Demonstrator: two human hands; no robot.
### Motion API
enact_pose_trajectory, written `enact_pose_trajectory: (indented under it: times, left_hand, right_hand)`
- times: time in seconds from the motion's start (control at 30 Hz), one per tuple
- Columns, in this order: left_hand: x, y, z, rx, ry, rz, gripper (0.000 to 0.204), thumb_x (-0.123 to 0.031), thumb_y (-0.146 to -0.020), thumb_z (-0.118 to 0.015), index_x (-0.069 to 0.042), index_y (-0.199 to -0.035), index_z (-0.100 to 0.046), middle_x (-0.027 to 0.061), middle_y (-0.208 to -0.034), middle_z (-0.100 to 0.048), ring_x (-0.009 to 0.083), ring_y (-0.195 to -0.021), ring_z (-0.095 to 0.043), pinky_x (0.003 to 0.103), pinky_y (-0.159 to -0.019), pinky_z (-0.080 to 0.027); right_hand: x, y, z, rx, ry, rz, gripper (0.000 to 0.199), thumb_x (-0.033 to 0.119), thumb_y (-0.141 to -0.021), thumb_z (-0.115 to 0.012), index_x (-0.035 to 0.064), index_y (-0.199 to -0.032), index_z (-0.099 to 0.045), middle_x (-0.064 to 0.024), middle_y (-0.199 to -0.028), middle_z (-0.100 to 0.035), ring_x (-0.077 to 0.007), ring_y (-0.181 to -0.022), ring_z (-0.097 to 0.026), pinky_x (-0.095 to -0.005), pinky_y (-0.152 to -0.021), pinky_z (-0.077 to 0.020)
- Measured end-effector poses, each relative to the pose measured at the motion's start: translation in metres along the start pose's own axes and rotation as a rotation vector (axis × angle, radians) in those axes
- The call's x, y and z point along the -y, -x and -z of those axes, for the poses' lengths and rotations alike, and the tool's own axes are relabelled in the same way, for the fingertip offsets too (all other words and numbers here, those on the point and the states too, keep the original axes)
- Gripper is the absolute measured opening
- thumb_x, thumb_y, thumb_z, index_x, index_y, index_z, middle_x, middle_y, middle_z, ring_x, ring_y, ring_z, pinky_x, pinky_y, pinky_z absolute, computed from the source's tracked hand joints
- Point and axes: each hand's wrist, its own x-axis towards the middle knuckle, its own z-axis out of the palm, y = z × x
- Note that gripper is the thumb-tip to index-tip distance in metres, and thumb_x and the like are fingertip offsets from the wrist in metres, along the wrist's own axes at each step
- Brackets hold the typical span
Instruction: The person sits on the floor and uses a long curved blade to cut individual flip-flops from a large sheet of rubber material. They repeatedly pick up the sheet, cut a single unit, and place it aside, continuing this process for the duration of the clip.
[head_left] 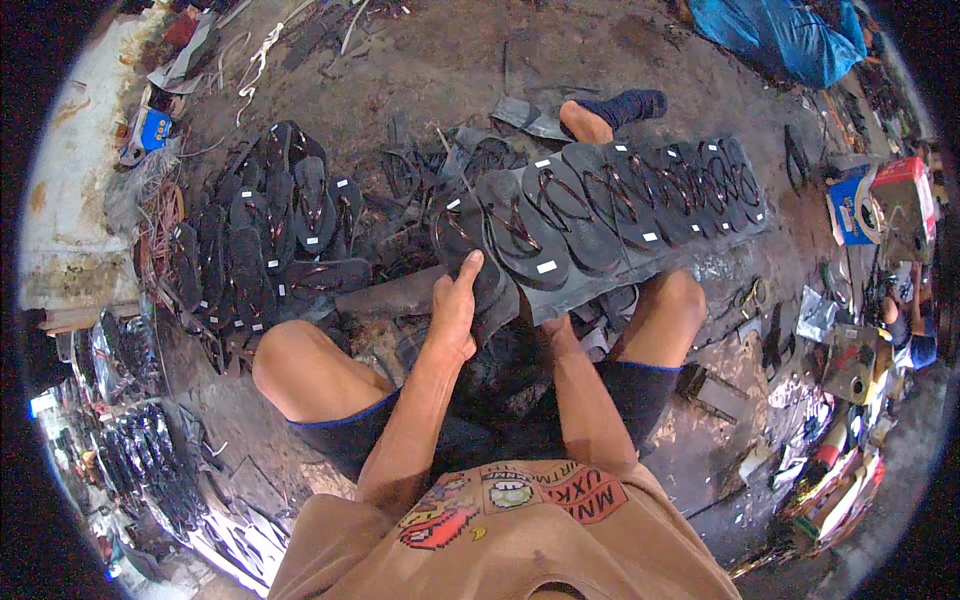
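Note:
A long dark board or sheet (585, 293) lies across in front of my knees, bearing a row of black flip-flops (590, 235). Their thin straps are patterned, and small white labels show on several of them. My left hand (457, 305) grips the flip-flop (459, 232) at the row's left end, its thumb pressed on the top and its fingers out of sight underneath. Below the board's front edge, near its left part, is my right hand (548, 325); the board hides its fingers.
A pile of black flip-flops (265, 220) lies on the ground to the left. Beyond the board are dark scraps (455, 155) and a foot (587, 122). Boxes (850, 210) stand at the right, with a blue cloth or bag (785, 40) at the far right.

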Motion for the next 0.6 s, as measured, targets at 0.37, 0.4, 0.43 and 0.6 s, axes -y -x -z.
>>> enact_pose_trajectory:
  times: [0.37, 0.4, 0.43, 0.6]
  left_hand:
    - [-0.091, 0.145, 0.07, 0.336, 0.108, -0.039, 0.053, -0.052, -0.104, -0.06, -0.003, -0.126, -0.062, -0.0006, -0.085, -0.065, 0.0086, -0.073, -0.062, 0.025, -0.064, -0.05]
    - [-0.091, 0.145, 0.073, 0.222, 0.026, -0.153, 0.055, -0.051, -0.105, -0.059, -0.002, -0.129, -0.06, 0.0018, -0.092, -0.066, 0.0099, -0.081, -0.063, 0.026, -0.07, -0.05]
    - [-0.08, 0.143, 0.076, 0.104, -0.053, -0.249, 0.056, -0.051, -0.106, -0.057, -0.001, -0.133, -0.058, 0.0043, -0.099, -0.067, 0.0113, -0.088, -0.063, 0.027, -0.075, -0.051]
    - [-0.035, 0.144, 0.045, -0.216, -0.495, -0.755, 0.062, -0.054, -0.11, -0.046, -0.001, -0.14, -0.054, 0.0101, -0.12, -0.065, 0.0237, -0.111, -0.062, 0.037, -0.102, -0.049]
  right_hand:
    - [0.143, 0.041, -0.025, 0.532, -0.081, -0.355, 0.036, 0.04, -0.101, -0.068, 0.0048, -0.096, -0.065, 0.0003, -0.074, -0.057, -0.0096, -0.068, -0.058, -0.0327, -0.063, -0.0503]
    - [0.164, 0.059, -0.017, 0.501, -0.172, -0.392, 0.039, 0.04, -0.099, -0.072, 0.0019, -0.107, -0.068, -0.0006, -0.08, -0.064, -0.0095, -0.072, -0.06, -0.0311, -0.066, -0.0508]
    - [0.188, 0.079, -0.007, 0.465, -0.261, -0.446, 0.047, 0.04, -0.096, -0.076, -0.001, -0.118, -0.071, -0.0016, -0.086, -0.07, -0.0094, -0.077, -0.062, -0.0295, -0.069, -0.0514]
    - [0.26, 0.132, 0.015, 0.362, -0.183, 0.064, 0.04, 0.027, -0.091, -0.085, -0.0005, -0.117, -0.073, -0.0007, -0.088, -0.072, -0.0064, -0.079, -0.059, -0.027, -0.071, -0.0502]
